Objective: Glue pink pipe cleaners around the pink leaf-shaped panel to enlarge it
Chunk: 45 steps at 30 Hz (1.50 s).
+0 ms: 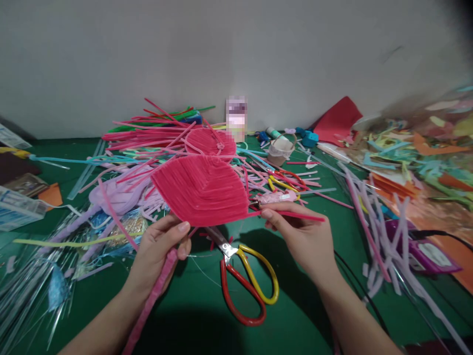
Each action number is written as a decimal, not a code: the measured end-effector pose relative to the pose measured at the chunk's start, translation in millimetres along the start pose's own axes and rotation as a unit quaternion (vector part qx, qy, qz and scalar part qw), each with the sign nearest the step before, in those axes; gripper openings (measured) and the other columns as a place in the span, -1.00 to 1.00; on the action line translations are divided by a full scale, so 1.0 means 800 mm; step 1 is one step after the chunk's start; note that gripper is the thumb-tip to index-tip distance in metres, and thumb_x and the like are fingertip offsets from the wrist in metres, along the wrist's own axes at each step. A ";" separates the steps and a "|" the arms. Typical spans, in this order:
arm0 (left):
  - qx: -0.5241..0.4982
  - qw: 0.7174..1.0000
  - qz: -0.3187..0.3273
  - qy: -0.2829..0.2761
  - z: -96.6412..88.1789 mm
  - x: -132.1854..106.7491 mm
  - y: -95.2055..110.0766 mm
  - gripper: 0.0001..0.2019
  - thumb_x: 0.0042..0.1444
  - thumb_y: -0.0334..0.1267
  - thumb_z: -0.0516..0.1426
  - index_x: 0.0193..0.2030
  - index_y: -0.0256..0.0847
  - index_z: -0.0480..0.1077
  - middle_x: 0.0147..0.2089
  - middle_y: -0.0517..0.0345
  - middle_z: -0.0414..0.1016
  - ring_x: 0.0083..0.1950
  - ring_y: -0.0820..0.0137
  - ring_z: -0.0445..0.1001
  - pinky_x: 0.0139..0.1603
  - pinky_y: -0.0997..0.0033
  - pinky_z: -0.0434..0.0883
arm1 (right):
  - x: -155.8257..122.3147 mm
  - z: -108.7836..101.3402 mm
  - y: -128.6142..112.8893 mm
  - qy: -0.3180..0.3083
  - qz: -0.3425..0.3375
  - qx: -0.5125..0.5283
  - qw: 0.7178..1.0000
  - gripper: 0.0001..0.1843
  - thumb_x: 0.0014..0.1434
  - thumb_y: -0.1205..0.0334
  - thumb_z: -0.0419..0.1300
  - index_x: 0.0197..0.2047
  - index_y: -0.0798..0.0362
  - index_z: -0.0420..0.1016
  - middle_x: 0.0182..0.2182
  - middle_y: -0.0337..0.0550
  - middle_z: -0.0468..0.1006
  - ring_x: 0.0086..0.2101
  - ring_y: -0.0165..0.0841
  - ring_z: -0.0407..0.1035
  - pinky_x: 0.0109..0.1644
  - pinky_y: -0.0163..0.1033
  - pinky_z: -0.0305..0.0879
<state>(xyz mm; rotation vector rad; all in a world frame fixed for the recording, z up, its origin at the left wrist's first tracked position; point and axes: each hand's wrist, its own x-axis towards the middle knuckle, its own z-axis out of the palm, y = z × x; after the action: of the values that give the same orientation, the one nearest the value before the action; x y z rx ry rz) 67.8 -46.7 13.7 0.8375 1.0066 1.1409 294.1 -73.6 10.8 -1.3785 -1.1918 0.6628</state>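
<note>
On the left, silver strips (22, 305) and a lilac bundle (111, 192) crowd the green table (295, 330), so there is little room on the outer side of the left hand (162, 241). That hand pinches the lower left edge of the red fan (203, 192), thumb on top; a pink stem (153, 296) slants up from the bottom edge of the view into the same fingers, though whether it is fixed to the fan is hidden by them. The fan is held up in front of the person, between the hands and above the table, its ribbed face showing and its longer span running left to right, dipping a little to the right. Beneath its lower edge, the scissors (229, 251) lie with blades partly covered and handles toward the person; green surface shows around them, between the forearms. At the fan's lower right corner, a red strip (295, 214) runs out almost level to the right, and the right hand (306, 241), much the nearer to this corner, grasps it between thumb and finger, just beside the fan. The strip's tail lies along the hand. Farther right, green table separates that hand from lilac strips (388, 236) and a purple tool (439, 256).
</note>
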 end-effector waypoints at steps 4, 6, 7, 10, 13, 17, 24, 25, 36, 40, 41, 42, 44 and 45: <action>0.005 1.000 0.001 -0.011 -0.004 0.000 -0.001 -0.97 -0.07 -0.31 0.30 -0.45 -0.19 0.55 -0.72 0.38 0.25 -0.68 0.63 0.17 -0.61 0.62 0.22 | 0.001 0.000 0.002 -0.003 -0.004 -0.008 1.000 -0.90 0.04 0.18 0.35 -0.37 0.02 0.63 -0.47 -0.21 0.62 -0.56 -0.42 0.43 -0.48 -0.32 0.46; 0.019 1.000 -0.004 -0.015 -0.008 0.001 -0.003 -0.93 -0.06 -0.29 0.31 -0.47 -0.21 0.54 -0.65 0.30 0.38 -0.62 0.59 0.28 -0.56 0.61 0.27 | 0.001 0.000 0.002 -0.004 -0.007 -0.008 1.000 -0.90 0.04 0.18 0.34 -0.37 0.02 0.63 -0.47 -0.21 0.62 -0.56 -0.43 0.43 -0.47 -0.32 0.47; 0.025 1.000 -0.004 -0.012 -0.010 0.001 -0.003 -0.92 -0.07 -0.28 0.32 -0.47 -0.21 0.54 -0.59 0.26 0.45 -0.58 0.56 0.34 -0.53 0.60 0.30 | 0.001 0.000 0.002 -0.004 -0.007 -0.008 1.000 -0.90 0.04 0.18 0.34 -0.37 0.02 0.63 -0.47 -0.21 0.62 -0.56 -0.43 0.43 -0.47 -0.32 0.47; 0.027 1.000 0.003 0.003 -0.012 0.003 -0.005 -0.90 -0.10 -0.27 0.33 -0.40 -0.21 0.58 -0.45 0.19 0.57 -0.48 0.50 0.43 -0.45 0.56 0.39 | 0.001 -0.001 0.001 -0.002 -0.004 -0.006 1.000 -0.89 0.04 0.17 0.34 -0.37 0.02 0.63 -0.47 -0.20 0.62 -0.56 -0.41 0.44 -0.48 -0.31 0.48; 0.023 1.000 0.001 0.004 -0.010 0.004 -0.005 -0.87 -0.11 -0.27 0.34 -0.36 -0.18 0.60 -0.43 0.19 0.59 -0.42 0.47 0.47 -0.40 0.55 0.45 | 0.001 -0.001 0.000 -0.001 0.000 -0.007 1.000 -0.89 0.03 0.16 0.34 -0.37 0.01 0.63 -0.46 -0.20 0.63 -0.55 -0.40 0.45 -0.48 -0.30 0.48; 0.011 1.000 -0.013 0.011 -0.007 0.002 -0.003 -0.89 -0.14 -0.26 0.36 -0.41 -0.17 0.61 -0.46 0.19 0.60 -0.43 0.47 0.51 -0.40 0.58 0.47 | 0.001 -0.001 0.001 -0.002 0.002 -0.001 1.000 -0.89 0.03 0.17 0.35 -0.37 0.01 0.63 -0.46 -0.20 0.63 -0.56 -0.42 0.45 -0.48 -0.32 0.47; 0.007 1.000 -0.025 0.012 -0.007 0.001 0.000 -0.88 -0.17 -0.26 0.37 -0.46 -0.21 0.59 -0.47 0.16 0.61 -0.47 0.47 0.52 -0.41 0.58 0.46 | 0.000 -0.001 0.000 0.000 0.007 -0.004 1.000 -0.89 0.03 0.16 0.35 -0.38 0.01 0.63 -0.46 -0.21 0.63 -0.56 -0.41 0.44 -0.48 -0.31 0.46; 0.009 1.000 -0.026 0.012 -0.007 0.002 -0.001 -0.88 -0.16 -0.26 0.37 -0.46 -0.21 0.59 -0.48 0.16 0.61 -0.47 0.47 0.52 -0.41 0.58 0.46 | 0.000 -0.001 0.000 -0.001 0.008 -0.003 1.000 -0.89 0.03 0.16 0.35 -0.38 0.01 0.63 -0.46 -0.21 0.63 -0.56 -0.41 0.45 -0.48 -0.31 0.46; 0.007 0.999 -0.026 0.025 -0.006 0.003 -0.001 -0.88 -0.18 -0.26 0.36 -0.48 -0.22 0.56 -0.50 0.16 0.58 -0.44 0.41 0.54 -0.44 0.56 0.44 | 0.001 0.000 0.005 -0.005 0.002 -0.017 1.000 -0.85 0.03 0.11 0.35 -0.36 0.01 0.61 -0.41 -0.18 0.64 -0.48 -0.38 0.49 -0.40 -0.29 0.48; -0.005 0.999 -0.027 0.029 -0.006 0.003 0.000 -0.85 -0.21 -0.26 0.39 -0.48 -0.23 0.56 -0.50 0.18 0.58 -0.48 0.48 0.51 -0.45 0.59 0.44 | 0.003 0.000 0.007 -0.001 0.037 0.001 0.999 -0.74 -0.01 0.07 0.37 -0.28 0.04 0.55 -0.41 -0.17 0.60 -0.47 -0.38 0.47 -0.43 -0.31 0.43; -0.008 0.999 -0.028 0.033 -0.006 0.003 0.001 -0.84 -0.22 -0.26 0.39 -0.47 -0.23 0.56 -0.49 0.18 0.59 -0.49 0.49 0.51 -0.44 0.60 0.45 | 0.004 0.000 0.007 0.005 0.050 0.014 0.999 -0.68 -0.03 0.06 0.39 -0.24 0.04 0.52 -0.43 -0.19 0.58 -0.50 -0.40 0.45 -0.47 -0.32 0.41; -0.012 0.999 -0.032 0.038 -0.006 0.003 0.001 -0.84 -0.22 -0.27 0.40 -0.47 -0.23 0.55 -0.48 0.18 0.60 -0.48 0.49 0.52 -0.43 0.60 0.45 | 0.005 0.001 0.007 0.017 0.057 0.027 0.998 -0.61 -0.07 0.06 0.41 -0.19 0.03 0.48 -0.43 -0.21 0.56 -0.52 -0.41 0.42 -0.49 -0.33 0.39; -0.019 0.997 -0.037 0.057 -0.006 0.003 0.003 -0.83 -0.22 -0.28 0.40 -0.45 -0.21 0.54 -0.46 0.17 0.62 -0.43 0.45 0.56 -0.42 0.60 0.46 | 0.006 0.001 0.008 0.063 0.039 0.048 0.996 -0.49 -0.11 0.08 0.44 -0.10 0.00 0.40 -0.35 -0.22 0.52 -0.48 -0.42 0.42 -0.49 -0.34 0.37; -0.021 0.997 -0.039 0.069 -0.005 0.004 0.004 -0.83 -0.21 -0.29 0.40 -0.44 -0.20 0.54 -0.44 0.17 0.63 -0.39 0.41 0.58 -0.42 0.59 0.47 | 0.007 0.001 0.008 0.098 0.014 0.050 0.994 -0.46 -0.11 0.10 0.44 -0.07 -0.01 0.37 -0.29 -0.21 0.49 -0.41 -0.41 0.42 -0.45 -0.34 0.38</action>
<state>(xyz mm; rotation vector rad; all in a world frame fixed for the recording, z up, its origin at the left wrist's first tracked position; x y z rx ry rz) 63.3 -42.8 14.4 0.6876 1.1148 1.1610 296.6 -67.1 6.2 -1.3453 -0.9726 0.5837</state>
